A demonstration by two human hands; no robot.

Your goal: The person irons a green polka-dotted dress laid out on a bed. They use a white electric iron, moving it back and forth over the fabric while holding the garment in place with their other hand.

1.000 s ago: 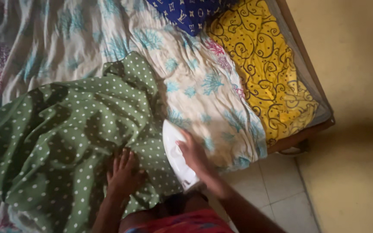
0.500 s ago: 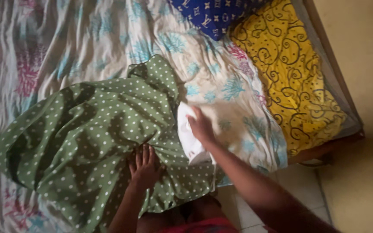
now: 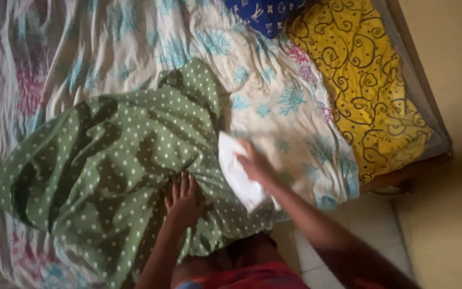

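A green cloth with white polka dots (image 3: 108, 166) lies crumpled across a bed. My left hand (image 3: 184, 200) rests flat on it, fingers spread, near the bed's front edge. My right hand (image 3: 255, 163) grips a white object (image 3: 239, 176), blurred by motion, that sits on the right edge of the green cloth; whether it is an iron or a folded cloth I cannot tell.
The bed is covered by a pale sheet with blue and pink floral print (image 3: 274, 101). A yellow cloth with black swirls (image 3: 364, 85) lies at the right end, a dark blue patterned cloth (image 3: 266, 13) at the top. Tiled floor (image 3: 445, 225) lies to the right.
My right hand with the white object has slid up along the green cloth's right edge. My left hand stays pressed on the cloth. The view has shifted.
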